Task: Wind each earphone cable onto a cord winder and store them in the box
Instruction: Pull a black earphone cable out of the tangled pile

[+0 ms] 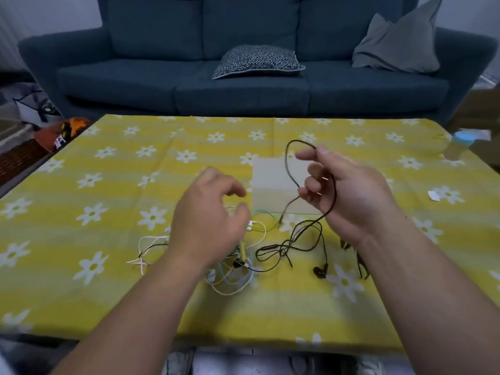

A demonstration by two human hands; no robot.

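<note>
- Several pale earphone cables lie tangled on the tablecloth, left of the box and nearer the person.
- Left of the box, the left hand hovers over that tangle. It is blurred, with fingers loosely curled and apparently nothing in them.
- In front of the box, the black earphone cable rises from a loose heap, and its earbud lies nearest the person.
- Right of the box, the right hand has its fingers curled round the black cable, with one loop arching above the fingertips.
- Winding will likely go best if the free hand feeds slack straight off the heap, keeping turns even and clear of the pale tangle. I cannot make out a cord winder.
</note>
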